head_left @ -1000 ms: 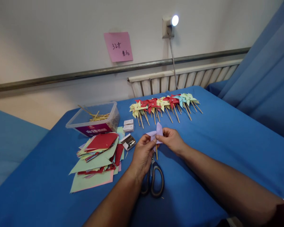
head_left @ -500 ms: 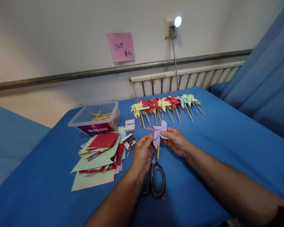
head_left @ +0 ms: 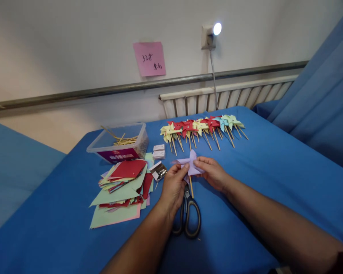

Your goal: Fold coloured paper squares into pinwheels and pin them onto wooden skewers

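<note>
Fingers (head_left: 185,168) of my left hand (head_left: 173,184) and right hand (head_left: 213,172) pinch lilac pinwheel (head_left: 192,167) between them, from opposite sides; stick (head_left: 191,187) juts down toward me, near scissors (head_left: 194,220).

This looks like an indoor craft room, home or workshop being unclear: a white ribbed radiator (head_left: 224,99) and a grey metal pipe (head_left: 171,81) run along the plain white wall (head_left: 74,45), while multicoloured paper pinwheels (head_left: 185,127) and a pile of coloured paper sheets (head_left: 127,182) occupy the blue cloth-covered table (head_left: 274,167) mid-frame.
</note>
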Tool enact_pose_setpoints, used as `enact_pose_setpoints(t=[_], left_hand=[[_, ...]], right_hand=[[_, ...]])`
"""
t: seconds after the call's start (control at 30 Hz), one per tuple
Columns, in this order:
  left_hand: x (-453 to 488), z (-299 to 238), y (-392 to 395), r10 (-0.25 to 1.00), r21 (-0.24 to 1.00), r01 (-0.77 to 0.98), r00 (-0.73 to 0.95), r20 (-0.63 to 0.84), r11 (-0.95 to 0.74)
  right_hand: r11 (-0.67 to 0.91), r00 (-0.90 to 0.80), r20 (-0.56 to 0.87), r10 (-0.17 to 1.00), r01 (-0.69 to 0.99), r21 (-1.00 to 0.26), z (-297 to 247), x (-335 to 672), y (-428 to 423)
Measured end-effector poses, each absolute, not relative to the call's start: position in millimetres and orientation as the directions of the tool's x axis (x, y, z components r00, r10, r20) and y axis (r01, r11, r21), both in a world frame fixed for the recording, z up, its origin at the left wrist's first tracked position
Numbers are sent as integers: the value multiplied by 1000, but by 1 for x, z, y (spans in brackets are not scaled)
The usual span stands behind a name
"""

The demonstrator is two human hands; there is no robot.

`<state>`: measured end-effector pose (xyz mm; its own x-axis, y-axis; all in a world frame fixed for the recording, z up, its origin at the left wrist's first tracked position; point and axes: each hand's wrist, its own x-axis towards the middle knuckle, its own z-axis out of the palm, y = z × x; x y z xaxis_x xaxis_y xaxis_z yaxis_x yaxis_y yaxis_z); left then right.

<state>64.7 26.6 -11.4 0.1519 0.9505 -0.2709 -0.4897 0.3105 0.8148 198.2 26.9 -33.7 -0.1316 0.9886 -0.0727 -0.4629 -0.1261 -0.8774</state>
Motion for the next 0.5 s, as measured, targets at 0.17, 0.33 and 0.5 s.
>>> enact_pose_setpoints(t=[0.17,0.33,0.5], left_hand=[[62,-9,30,961,790,-553,81,-266,265],[60,-10,31,962,758,-608,39,-269,237],[61,-10,30,957,736,-625,69,-281,261]], right_hand=[[-98,-123,-56,991,-372,-923,-33,198,27],[113,-45,114,993,-14,-993,-36,193,24],[210,15,223,975,280,-937,-36,192,22]])
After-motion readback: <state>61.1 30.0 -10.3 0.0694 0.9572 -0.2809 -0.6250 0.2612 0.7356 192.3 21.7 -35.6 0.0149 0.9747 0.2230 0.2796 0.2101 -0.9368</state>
